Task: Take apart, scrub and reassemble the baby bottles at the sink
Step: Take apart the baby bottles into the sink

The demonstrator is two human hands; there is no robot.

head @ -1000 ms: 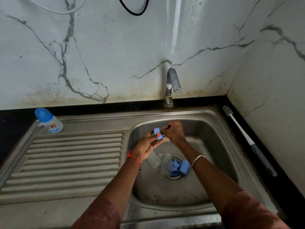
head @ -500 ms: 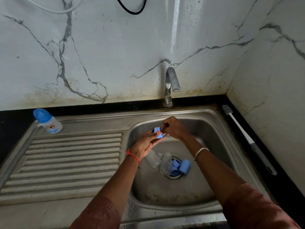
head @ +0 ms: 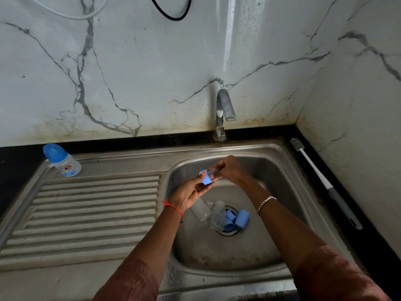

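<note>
Over the sink basin (head: 271, 170), in front of the tap (head: 223, 114), both hands meet on one small assembly. The left hand (head: 191, 192) lies palm up and pinches a blue collar (head: 207, 180) between thumb and fingertips. The right hand (head: 230, 170) has its fingers curled onto a small clear part (head: 213, 170) at the top of that collar; whether the part is seated in the collar or free of it cannot be told. A red thread (head: 173, 208) circles the left wrist and a bracelet (head: 265, 204) the right.

Below the hands, on the basin floor, two clear bottles (head: 200, 210) lie on their sides without tops, just beside the drain (head: 224, 233). Several blue caps (head: 242, 218) and rings sit on the drain, touching one another and the nearer bottle.

Left of the basin, a ribbed drainboard (head: 86, 213) carries one capped bottle (head: 61, 160) at its far corner, blue cap on, printed label facing the camera.

Right of the basin, a bottle brush (head: 325, 183) lies flat on the black worktop (head: 130, 141), bristle end towards the marble wall (head: 152, 72), grey handle towards the person.
</note>
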